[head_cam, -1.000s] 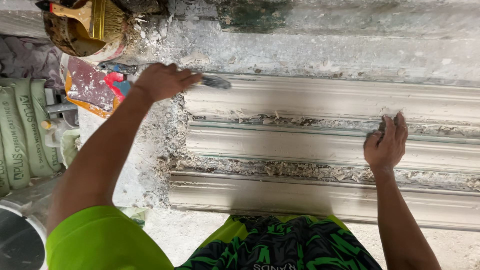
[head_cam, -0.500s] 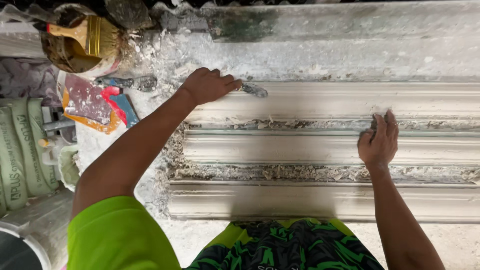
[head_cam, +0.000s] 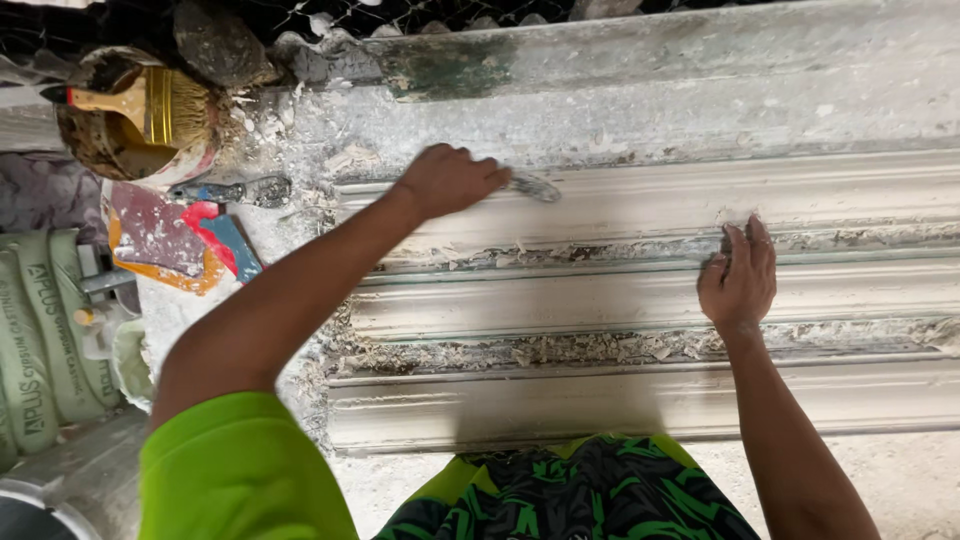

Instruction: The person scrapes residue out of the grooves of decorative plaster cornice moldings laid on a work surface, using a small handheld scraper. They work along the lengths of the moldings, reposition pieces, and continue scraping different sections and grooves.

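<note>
Plaster mouldings (head_cam: 640,300): three long white cornice strips lying side by side on the bench, crumbled plaster in the grooves between them.
Bench (head_cam: 700,90): grey, dusted and crusted with plaster.
Sacks (head_cam: 40,340): green bags at the left edge.
Left hand (head_cam: 450,180): closed around a small metal tool (head_cam: 533,186), its blade resting on the far strip near that strip's left end.
Right hand (head_cam: 740,275): not gripping, fingers flat and pressed on the ridge between the far and middle strips.
Bucket (head_cam: 100,140): crusted, holding a wide brush (head_cam: 150,105).
Scrapers (head_cam: 215,235): red and blue, lying beside the bucket.
</note>
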Action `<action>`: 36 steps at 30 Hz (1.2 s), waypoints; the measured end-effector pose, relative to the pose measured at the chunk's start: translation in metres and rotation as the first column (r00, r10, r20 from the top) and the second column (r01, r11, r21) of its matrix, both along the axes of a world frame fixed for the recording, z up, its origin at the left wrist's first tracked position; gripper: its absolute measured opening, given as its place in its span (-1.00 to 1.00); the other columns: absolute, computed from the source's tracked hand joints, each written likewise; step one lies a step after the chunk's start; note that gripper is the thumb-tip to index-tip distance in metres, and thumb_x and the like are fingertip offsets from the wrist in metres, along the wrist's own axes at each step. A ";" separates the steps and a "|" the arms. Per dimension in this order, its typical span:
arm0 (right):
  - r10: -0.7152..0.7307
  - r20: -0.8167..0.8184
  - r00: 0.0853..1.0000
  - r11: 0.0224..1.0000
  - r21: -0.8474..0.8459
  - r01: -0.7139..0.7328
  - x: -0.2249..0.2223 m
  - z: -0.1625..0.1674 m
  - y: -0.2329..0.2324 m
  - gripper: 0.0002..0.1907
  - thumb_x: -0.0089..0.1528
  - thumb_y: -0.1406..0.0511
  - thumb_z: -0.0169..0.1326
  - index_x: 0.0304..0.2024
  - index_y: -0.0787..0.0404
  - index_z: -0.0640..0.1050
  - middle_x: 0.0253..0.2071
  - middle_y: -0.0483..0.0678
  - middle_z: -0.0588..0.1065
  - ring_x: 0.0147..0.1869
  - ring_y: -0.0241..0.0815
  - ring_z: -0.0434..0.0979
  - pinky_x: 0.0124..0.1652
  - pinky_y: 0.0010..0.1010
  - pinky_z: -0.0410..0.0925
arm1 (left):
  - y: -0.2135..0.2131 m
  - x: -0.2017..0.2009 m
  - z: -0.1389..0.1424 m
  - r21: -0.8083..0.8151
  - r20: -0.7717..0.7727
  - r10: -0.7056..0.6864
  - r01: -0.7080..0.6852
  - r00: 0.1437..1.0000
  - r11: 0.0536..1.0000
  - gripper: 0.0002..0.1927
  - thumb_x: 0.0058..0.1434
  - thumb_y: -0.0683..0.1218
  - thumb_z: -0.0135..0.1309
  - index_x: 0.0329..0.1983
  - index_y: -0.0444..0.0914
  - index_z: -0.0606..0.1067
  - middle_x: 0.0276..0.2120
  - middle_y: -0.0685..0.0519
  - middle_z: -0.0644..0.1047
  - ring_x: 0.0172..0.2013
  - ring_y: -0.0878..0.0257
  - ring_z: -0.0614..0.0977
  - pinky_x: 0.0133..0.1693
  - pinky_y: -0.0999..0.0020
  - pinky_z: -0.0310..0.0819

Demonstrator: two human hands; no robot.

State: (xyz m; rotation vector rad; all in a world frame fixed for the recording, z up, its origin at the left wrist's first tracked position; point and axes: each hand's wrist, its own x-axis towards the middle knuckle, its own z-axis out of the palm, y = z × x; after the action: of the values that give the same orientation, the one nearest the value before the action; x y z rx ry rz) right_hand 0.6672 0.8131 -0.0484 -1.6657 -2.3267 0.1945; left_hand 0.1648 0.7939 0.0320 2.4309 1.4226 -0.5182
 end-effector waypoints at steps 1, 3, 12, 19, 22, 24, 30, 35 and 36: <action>0.006 0.005 1.000 1.000 0.017 -0.006 0.000 -0.001 -0.001 -0.50 0.34 0.29 -0.10 0.35 0.16 0.42 0.52 0.19 0.24 0.57 0.25 0.22 0.41 0.08 0.24 | -0.003 -0.008 -0.002 -0.004 0.009 0.005 -0.005 1.000 1.000 -0.46 0.42 -0.12 -0.16 0.47 -0.03 0.21 0.22 0.08 0.47 0.01 0.05 0.62 -0.03 0.13 0.56; 0.006 0.007 1.000 1.000 0.029 -0.006 0.000 -0.002 -0.001 -0.51 0.35 0.29 -0.08 0.35 0.17 0.42 0.52 0.19 0.25 0.57 0.25 0.22 0.42 0.08 0.23 | -0.008 -0.018 -0.003 0.052 0.028 -0.015 0.013 1.000 0.999 -0.42 0.36 -0.11 -0.16 0.46 0.00 0.22 0.26 0.09 0.45 -0.01 0.01 0.63 -0.06 0.11 0.57; -0.016 -0.016 1.000 1.000 0.002 0.016 -0.002 0.005 -0.001 -0.51 0.33 0.29 -0.06 0.33 0.19 0.42 0.52 0.21 0.25 0.57 0.28 0.21 0.42 0.08 0.21 | 0.055 0.106 -0.002 0.045 0.085 -0.070 0.067 0.994 0.997 -0.59 0.47 -0.16 -0.15 0.37 -0.17 0.35 0.07 -0.03 0.55 -0.17 0.05 0.68 -0.14 0.12 0.61; -0.028 -0.078 0.997 0.999 0.037 0.031 0.001 -0.005 0.001 -0.46 0.32 0.30 -0.08 0.37 0.21 0.38 0.51 0.20 0.25 0.59 0.24 0.20 0.46 0.10 0.18 | 0.042 0.079 0.000 0.148 0.158 -0.066 0.042 0.985 0.988 -0.61 0.37 -0.14 -0.10 0.27 -0.15 0.41 -0.03 -0.01 0.58 -0.29 -0.01 0.69 -0.30 0.08 0.60; -0.048 -0.053 0.997 0.999 -0.002 0.048 0.003 -0.005 0.000 -0.43 0.28 0.30 -0.09 0.37 0.23 0.38 0.51 0.23 0.25 0.59 0.27 0.19 0.45 0.11 0.15 | 0.059 0.106 -0.009 0.121 0.138 -0.054 0.038 0.989 0.992 -0.65 0.39 -0.17 -0.10 0.22 -0.14 0.44 -0.02 0.01 0.59 -0.26 0.02 0.69 -0.27 0.08 0.59; -0.026 -0.044 0.999 1.000 -0.009 0.025 0.004 -0.001 -0.001 -0.42 0.27 0.29 -0.08 0.37 0.24 0.37 0.51 0.25 0.24 0.58 0.29 0.17 0.44 0.12 0.13 | 0.075 0.130 -0.012 0.149 0.096 -0.052 0.037 0.994 0.988 -0.73 0.43 -0.15 -0.08 0.16 -0.12 0.48 -0.07 0.06 0.61 -0.15 0.06 0.69 -0.15 0.10 0.59; 0.015 -0.031 0.999 1.000 0.027 -0.014 0.005 0.001 0.003 -0.44 0.33 0.27 -0.09 0.38 0.27 0.35 0.51 0.27 0.20 0.59 0.28 0.14 0.47 0.11 0.09 | 0.060 0.113 0.008 0.094 0.024 -0.007 0.005 1.000 0.996 -0.57 0.41 -0.12 -0.13 0.34 -0.08 0.34 0.01 0.02 0.54 -0.30 0.03 0.68 -0.34 0.06 0.59; 0.018 0.008 1.000 1.000 0.015 -0.018 0.008 -0.014 0.007 -0.45 0.38 0.21 -0.10 0.39 0.28 0.33 0.53 0.26 0.18 0.59 0.28 0.12 0.47 0.10 0.05 | 0.032 0.102 0.017 0.098 -0.092 0.018 -0.009 0.996 0.995 -0.41 0.41 -0.14 -0.15 0.50 0.10 0.21 0.05 0.06 0.52 -0.17 0.05 0.67 -0.23 0.12 0.58; 0.020 0.004 1.000 1.000 0.007 -0.020 0.008 -0.016 0.007 -0.44 0.38 0.20 -0.10 0.39 0.29 0.32 0.52 0.27 0.17 0.59 0.28 0.11 0.47 0.10 0.05 | 0.037 0.117 0.014 0.111 -0.069 0.022 -0.014 0.997 0.994 -0.42 0.40 -0.13 -0.15 0.48 0.11 0.21 0.05 0.08 0.52 -0.19 0.05 0.67 -0.22 0.10 0.58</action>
State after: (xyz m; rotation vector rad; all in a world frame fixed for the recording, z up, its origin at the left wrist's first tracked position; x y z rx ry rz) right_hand 0.6753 0.8205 -0.0640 -1.6414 -2.3453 0.1861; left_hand 0.2817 0.8305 0.0462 2.5058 1.5386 -0.5391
